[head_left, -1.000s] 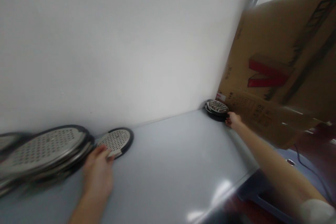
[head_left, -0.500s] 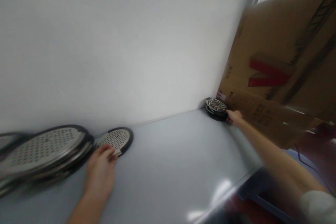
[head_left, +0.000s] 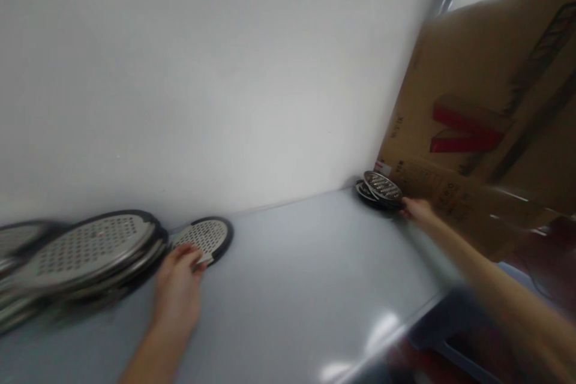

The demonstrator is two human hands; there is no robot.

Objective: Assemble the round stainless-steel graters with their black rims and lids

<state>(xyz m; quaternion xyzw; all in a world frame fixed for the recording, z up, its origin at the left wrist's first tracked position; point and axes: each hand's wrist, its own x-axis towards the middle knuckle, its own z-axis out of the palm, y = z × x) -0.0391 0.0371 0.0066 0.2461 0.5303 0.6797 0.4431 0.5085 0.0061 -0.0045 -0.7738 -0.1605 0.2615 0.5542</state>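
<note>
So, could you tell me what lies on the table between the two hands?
Nothing: in the head view, only bare pale grey tabletop stretches between the left hand and the right hand.

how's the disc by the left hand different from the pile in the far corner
The single disc lies flat, alone; the corner pile is several discs, the top one tilted. The single disc sits by the big stack, the left hand touching its edge; the corner pile sits against the cardboard box, the right hand at its rim. Both: round perforated metal, dark rims.
</note>
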